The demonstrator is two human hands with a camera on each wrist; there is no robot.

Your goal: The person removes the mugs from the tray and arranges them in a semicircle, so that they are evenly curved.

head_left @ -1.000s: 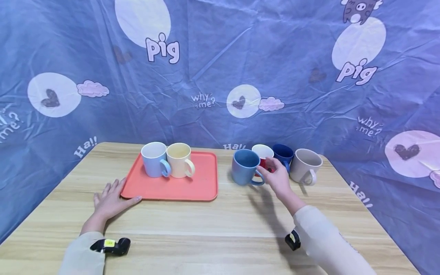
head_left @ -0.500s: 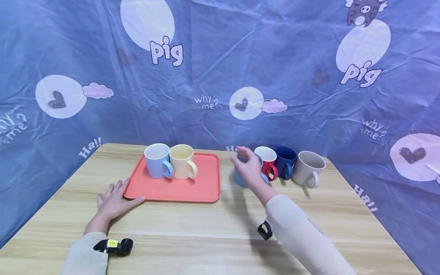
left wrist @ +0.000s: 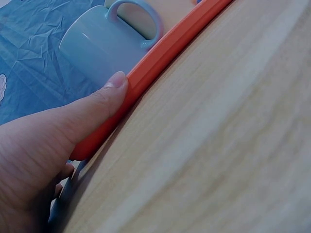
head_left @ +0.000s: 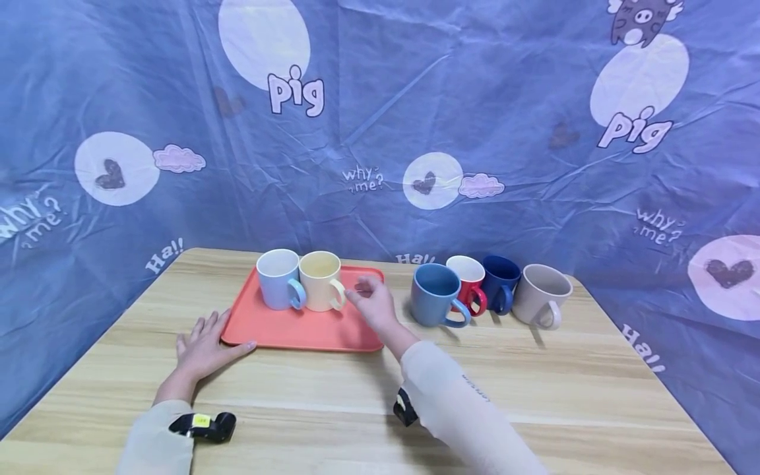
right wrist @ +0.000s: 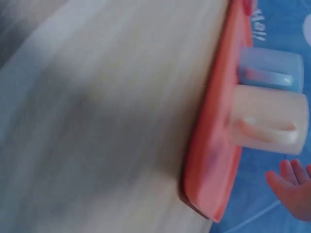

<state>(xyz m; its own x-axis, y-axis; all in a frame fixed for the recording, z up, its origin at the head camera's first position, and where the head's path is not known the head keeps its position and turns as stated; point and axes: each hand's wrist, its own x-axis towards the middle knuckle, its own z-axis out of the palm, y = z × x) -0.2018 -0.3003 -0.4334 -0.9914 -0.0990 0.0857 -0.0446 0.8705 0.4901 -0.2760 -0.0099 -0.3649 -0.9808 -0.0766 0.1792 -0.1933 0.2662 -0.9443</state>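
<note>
On the coral-red tray point(head_left: 285, 340) stand a light blue mug point(head_left: 276, 290) and a cream mug point(head_left: 317, 290) side by side, upright, handles toward the right front. My left hand point(head_left: 204, 349) lies at the tray's front left corner with fingers spread along its left side. In the left wrist view its thumb point(left wrist: 97, 104) presses on the tray's rim. Above the tray's right part is my right hand point(head_left: 379, 310), fingers loosely bent and holding nothing. Its fingertips are near the cream mug's handle; the right wrist view shows a gap between them.
Right of the tray stands a medium blue mug point(head_left: 433, 307). Behind it and to its right are a red mug point(head_left: 466, 289) with a white inside, a navy mug point(head_left: 493, 284) and a grey mug point(head_left: 534, 303). A patterned blue cloth point(head_left: 356, 105) hangs behind the wooden table point(head_left: 320, 409).
My right hand has moved left, from beside the medium blue mug's handle, across that mug, to above the tray. The left hand stays at the tray's corner. The head view has shifted slightly.
</note>
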